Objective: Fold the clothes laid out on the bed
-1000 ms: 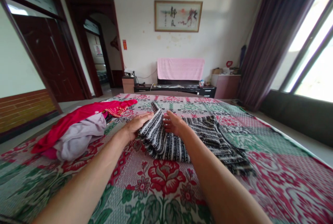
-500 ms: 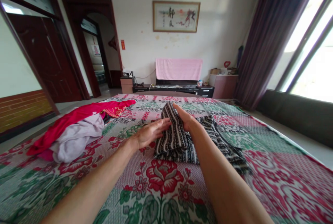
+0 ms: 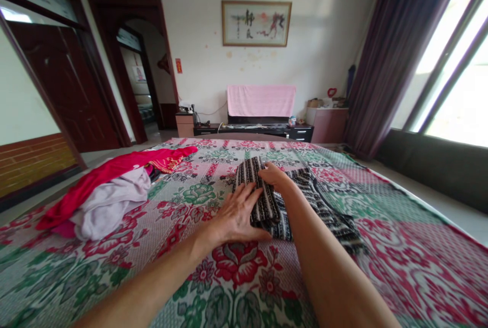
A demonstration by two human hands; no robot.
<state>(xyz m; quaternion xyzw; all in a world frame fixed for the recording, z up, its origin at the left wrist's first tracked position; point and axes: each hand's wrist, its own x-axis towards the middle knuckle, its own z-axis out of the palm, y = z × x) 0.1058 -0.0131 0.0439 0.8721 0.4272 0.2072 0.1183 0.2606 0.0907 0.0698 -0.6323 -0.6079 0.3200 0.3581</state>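
Observation:
A black-and-white striped knit garment (image 3: pixel 297 211) lies partly folded on the bed, its loose part trailing to the right. My left hand (image 3: pixel 238 213) rests with fingers spread over the left side of the folded layers, the thumb reaching along their near edge. At the right side of the fold, my right hand (image 3: pixel 273 175) has its fingers bent in against the cloth, gripping it; some of those fingers are hidden.
Flower-patterned cloth (image 3: pixel 198 193) covers the bed. A heap of a red garment (image 3: pixel 110 178) and a pale grey garment (image 3: pixel 114 198) sits at the left. Beyond stand a low black cabinet (image 3: pixel 251 129) and a pink cloth (image 3: pixel 261 100); a curtain (image 3: pixel 381 53) hangs at the right.
My left hand has moved right and toward me, onto the garment. The raised fold now lies flatter, and my right hand has lowered slightly with its fingers bent in.

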